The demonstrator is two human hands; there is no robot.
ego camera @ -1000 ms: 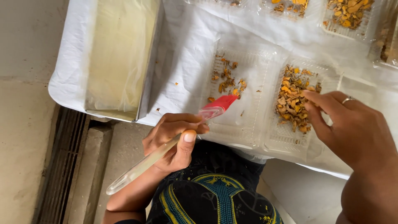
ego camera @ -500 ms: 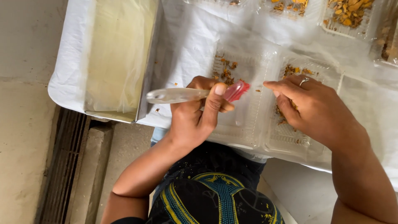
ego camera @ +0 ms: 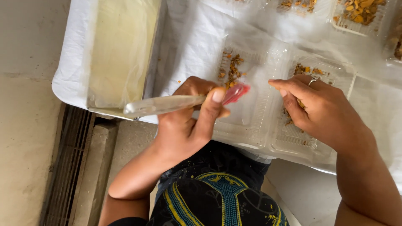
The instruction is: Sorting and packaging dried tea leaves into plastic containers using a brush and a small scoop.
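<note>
On the bench (ego camera: 75, 79), which is covered with a white sheet, a clear plastic tray (ego camera: 268, 138) with two compartments lies close to the person. Left hand (ego camera: 190, 121) is closed around a brush (ego camera: 184, 102) with a clear handle and a red tip; the handle lies almost level and points to the left, and the tip rests over the left compartment. Right hand (ego camera: 322, 111), which wears a ring, is not gripping anything: its fingers are stretched and press down into the right compartment, on the orange-brown pieces (ego camera: 303, 69). Some such pieces (ego camera: 232, 69) lie also in the left compartment, near its far edge, while the near part of both compartments looks mostly bare. More trays (ego camera: 360, 14) with the same pieces stand farther on the bench, and a long pale container (ego camera: 121, 50) stands at the left.
</note>
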